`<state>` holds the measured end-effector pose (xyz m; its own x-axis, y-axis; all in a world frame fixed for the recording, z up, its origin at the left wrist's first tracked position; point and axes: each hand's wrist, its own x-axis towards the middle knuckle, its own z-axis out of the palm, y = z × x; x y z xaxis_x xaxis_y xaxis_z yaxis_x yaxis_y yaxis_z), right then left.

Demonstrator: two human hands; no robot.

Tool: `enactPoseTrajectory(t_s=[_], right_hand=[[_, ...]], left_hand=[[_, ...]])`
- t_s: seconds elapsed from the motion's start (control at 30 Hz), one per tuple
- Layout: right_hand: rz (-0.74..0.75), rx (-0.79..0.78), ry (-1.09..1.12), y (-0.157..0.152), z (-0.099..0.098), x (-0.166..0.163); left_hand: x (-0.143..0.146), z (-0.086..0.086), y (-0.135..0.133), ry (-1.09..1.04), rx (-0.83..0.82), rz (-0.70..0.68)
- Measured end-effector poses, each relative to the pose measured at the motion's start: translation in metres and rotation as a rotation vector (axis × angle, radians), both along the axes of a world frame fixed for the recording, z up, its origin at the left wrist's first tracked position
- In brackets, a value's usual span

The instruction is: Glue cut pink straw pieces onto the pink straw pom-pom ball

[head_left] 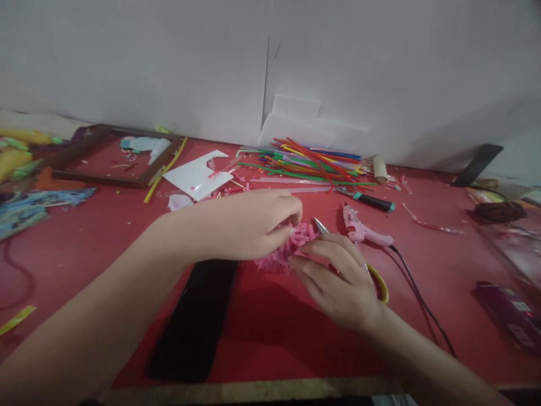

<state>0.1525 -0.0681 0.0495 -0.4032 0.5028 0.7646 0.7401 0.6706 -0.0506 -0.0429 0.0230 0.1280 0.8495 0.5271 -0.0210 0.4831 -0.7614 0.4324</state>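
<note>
A bunch of pink fringed strips (274,263), apparently thin plastic or paper, is between my two hands above the red table. My left hand (257,225) reaches over it from the left, its fingers bent down and pinching its upper part. From the right, my right hand (340,276) grips the near right edge with its fingertips. Scissors (382,283) with a yellow handle lie under and beside my right hand, their pointed blades showing past the knuckles. Just beyond is a pink glue gun (361,230) with a black cord. My fingers partly hide the bunch.
A black phone-like slab (196,324) lies below my left forearm. Behind are colourful pipe cleaners (313,163), a utility knife (374,201), white card (196,175) and scraps. A brown frame (101,179) is at the back left, a purple box (509,313) at the right.
</note>
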Motion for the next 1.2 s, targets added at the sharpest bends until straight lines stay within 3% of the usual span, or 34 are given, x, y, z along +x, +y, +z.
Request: enactPoseTrajectory(t_s=[1.2], right_hand=[[0.048, -0.050, -0.027, 0.0017, -0.0001, 0.0022]], left_hand=[[-0.0036, 0.0073, 0.0012, 0.052, -0.040, -0.026]])
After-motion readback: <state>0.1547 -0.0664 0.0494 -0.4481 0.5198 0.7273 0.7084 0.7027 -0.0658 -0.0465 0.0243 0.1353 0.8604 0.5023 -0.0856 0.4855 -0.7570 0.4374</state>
